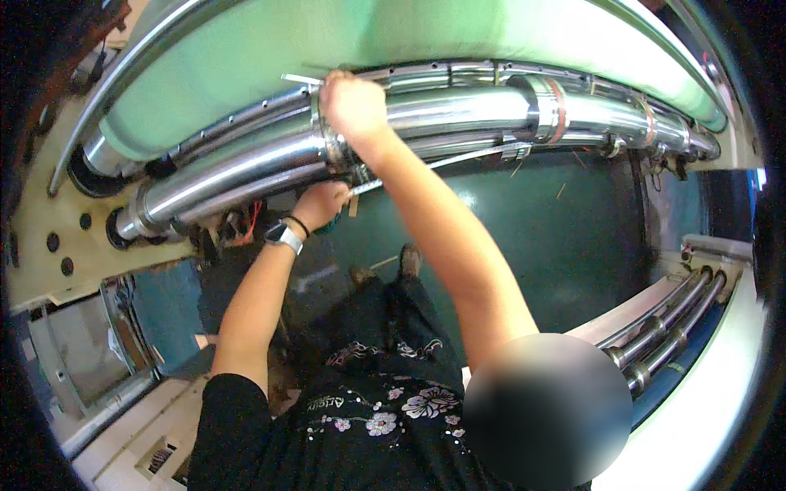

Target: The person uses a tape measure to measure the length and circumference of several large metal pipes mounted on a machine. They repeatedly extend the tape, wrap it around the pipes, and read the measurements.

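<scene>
My right hand (354, 110) is closed at a ring collar (334, 147) on the big polished steel roller (246, 168). From its fingers a short, thin metal bar (300, 79) sticks out to the left; it looks like a hex key, though the grip hides most of it. Lower down, my left hand (322, 204) pinches one end of a pale, narrow measuring tape (434, 166). The tape stretches right, just below the roller, to a small clamp (516, 149). Something teal shows under the left palm, mostly hidden.
A wide pale-green cylinder (393, 37) curves behind the roller. Further right, the roller carries another ring collar (544, 108). A cream side plate (70, 237) bounds the left. More steel rollers (663, 323) lie at lower right. Below me is a dark green floor (540, 237).
</scene>
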